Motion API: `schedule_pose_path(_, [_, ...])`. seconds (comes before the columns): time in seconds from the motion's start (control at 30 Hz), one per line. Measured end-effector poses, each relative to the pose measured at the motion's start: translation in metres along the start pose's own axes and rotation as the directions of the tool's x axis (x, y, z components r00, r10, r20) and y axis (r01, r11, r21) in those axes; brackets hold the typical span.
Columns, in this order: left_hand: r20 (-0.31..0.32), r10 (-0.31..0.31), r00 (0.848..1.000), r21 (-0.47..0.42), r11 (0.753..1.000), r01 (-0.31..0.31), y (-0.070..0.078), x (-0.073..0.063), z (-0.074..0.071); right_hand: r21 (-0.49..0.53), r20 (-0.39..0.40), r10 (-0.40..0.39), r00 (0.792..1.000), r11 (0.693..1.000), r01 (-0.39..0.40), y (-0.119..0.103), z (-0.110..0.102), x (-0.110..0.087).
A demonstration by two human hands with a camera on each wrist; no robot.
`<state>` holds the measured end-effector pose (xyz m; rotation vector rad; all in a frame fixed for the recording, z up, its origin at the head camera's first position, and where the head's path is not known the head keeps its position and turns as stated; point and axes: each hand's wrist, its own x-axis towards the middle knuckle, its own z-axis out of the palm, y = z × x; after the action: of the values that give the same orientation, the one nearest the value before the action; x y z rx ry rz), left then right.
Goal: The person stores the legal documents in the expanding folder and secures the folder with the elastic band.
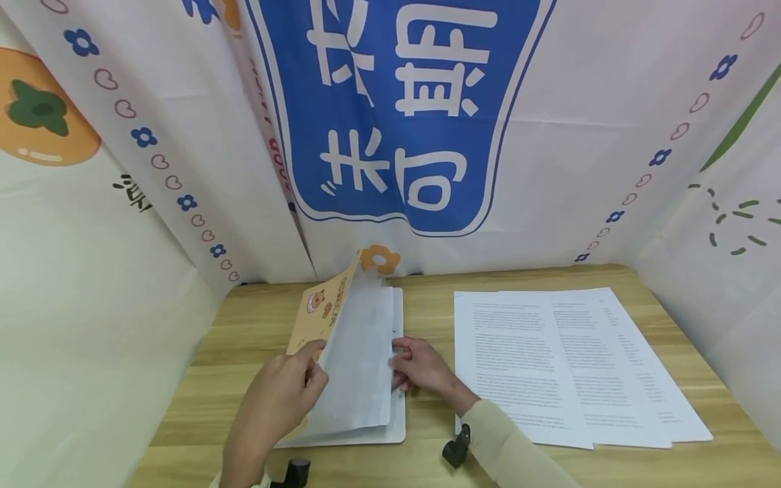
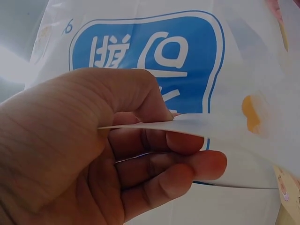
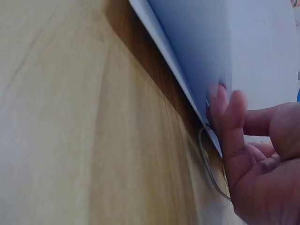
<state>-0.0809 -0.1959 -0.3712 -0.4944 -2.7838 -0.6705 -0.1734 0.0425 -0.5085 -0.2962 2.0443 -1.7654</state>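
Folder (image 1: 396, 428), cover (image 1: 318, 306) raised
Left hand (image 1: 277, 393) pinches cover; right hand (image 1: 424, 368) touches pages (image 1: 361, 366), grip unclear; papers (image 1: 518, 359) right of folder.

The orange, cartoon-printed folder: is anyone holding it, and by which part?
The left hand pinches the orange folder cover by its raised edge. The right hand is at the right edge of the white inner sheets; its grip is unclear.

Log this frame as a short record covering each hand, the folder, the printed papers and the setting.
left hand: pinches the orange cover, raised
right hand: at the inner pages' right edge; grip unclear
folder: partly open, on wood-grain table
printed papers: overlapping, flat, right of folder
backdrop: white cloth, blue panel
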Motion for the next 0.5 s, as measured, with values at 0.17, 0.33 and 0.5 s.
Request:
schedule_pose_path(0.17, [0.001, -0.005, 1.000, 0.010, 1.000, 0.005, -0.0005, -0.0009, 0.0002, -0.041, 0.068, 0.008, 0.998, 0.999, -0.005, -0.0033, 0.0041, 0.0006])
schedule_pose_path(0.33, [0.002, -0.009, 1.000, 0.006, 1.000, 0.009, -0.0004, -0.0012, 0.0005, -0.110, 0.053, 0.000, 0.999, 0.994, 0.006, -0.0012, 0.0064, 0.0027])
schedule_pose_path(0.5, [-0.006, 0.002, 1.000, 0.007, 1.000, -0.002, -0.0009, -0.0009, 0.0004, -0.146, 0.040, -0.015, 0.999, 0.989, 0.020, 0.0025, 0.0059, 0.0042])
